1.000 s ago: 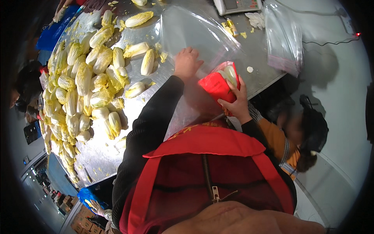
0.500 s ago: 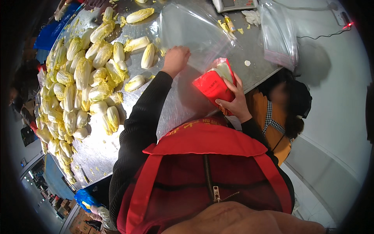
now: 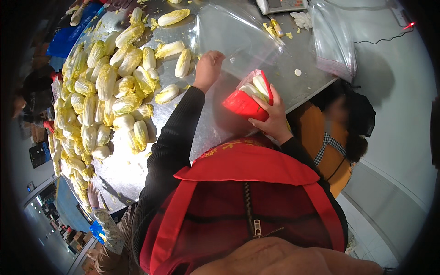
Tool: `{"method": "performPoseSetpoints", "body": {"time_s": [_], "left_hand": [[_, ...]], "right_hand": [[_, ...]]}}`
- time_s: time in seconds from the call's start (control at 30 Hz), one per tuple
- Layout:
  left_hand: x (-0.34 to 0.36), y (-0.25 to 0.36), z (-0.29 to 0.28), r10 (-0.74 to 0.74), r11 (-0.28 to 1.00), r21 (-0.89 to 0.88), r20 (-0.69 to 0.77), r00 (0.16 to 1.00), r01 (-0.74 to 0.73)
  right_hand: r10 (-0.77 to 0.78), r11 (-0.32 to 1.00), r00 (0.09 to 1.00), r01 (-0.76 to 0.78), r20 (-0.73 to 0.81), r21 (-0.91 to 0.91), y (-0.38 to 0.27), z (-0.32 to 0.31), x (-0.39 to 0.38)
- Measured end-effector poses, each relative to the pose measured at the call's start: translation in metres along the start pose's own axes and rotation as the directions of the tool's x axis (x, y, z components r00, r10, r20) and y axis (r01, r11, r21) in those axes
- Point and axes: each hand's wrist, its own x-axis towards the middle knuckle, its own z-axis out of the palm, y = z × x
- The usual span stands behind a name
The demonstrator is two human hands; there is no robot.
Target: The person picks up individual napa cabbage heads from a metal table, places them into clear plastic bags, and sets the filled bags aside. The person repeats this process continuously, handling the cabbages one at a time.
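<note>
My right hand [image 3: 271, 112] grips a red plastic bag [image 3: 238, 104] with pale cabbages [image 3: 254, 89] showing at its open top, tilted over the steel table [image 3: 169, 119]. Farther left, my left hand [image 3: 210, 68] has curled fingers at a clear plastic bag [image 3: 233, 41] lying flat on the table; its fingertips seem pinched on the film. A large pile of yellow-white napa cabbages [image 3: 105, 87] covers the table's left part, and several loose ones [image 3: 182, 64] lie just left of my left hand.
A scale [image 3: 282, 4], small yellow bottle [image 3: 277, 27], crumpled tissue [image 3: 301, 19] and stack of clear bags [image 3: 333, 43] are at the back right. A crouching person [image 3: 334, 133] is below the right edge. A co-worker's hand [image 3: 94, 197] reaches the lower-left table edge; blue plastic [image 3: 73, 32] lies upper left.
My left hand's fingers, spread a second ago, have curled. The red bag has shifted slightly left, showing more cabbage. A co-worker's hand has come onto the table's lower-left edge.
</note>
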Motion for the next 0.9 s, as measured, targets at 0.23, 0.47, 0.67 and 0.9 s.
{"method": "performPoseSetpoints", "body": {"time_s": [0.23,0.47,0.67,0.9], "left_hand": [[0.004,-0.031,0.006,-0.103,0.889,-0.439,0.078,0.992,0.127],[0.004,-0.033,0.01,-0.135,0.845,-0.515,0.056,0.989,0.144],[0.006,-0.022,0.011,-0.203,0.852,-0.507,-0.087,0.975,0.132],[0.011,-0.026,0.007,-0.115,0.888,-0.453,-0.048,0.992,0.082]], "right_hand": [[-0.001,0.985,0.997,0.013,0.074,-0.171,0.009,0.023,-0.005],[0.017,0.989,0.998,-0.009,0.054,-0.147,0.018,0.029,-0.01],[-0.026,0.989,1.0,0.028,0.015,-0.142,0.014,0.028,-0.01],[0.004,0.991,1.0,-0.004,-0.003,-0.136,0.016,0.031,-0.01]]}}
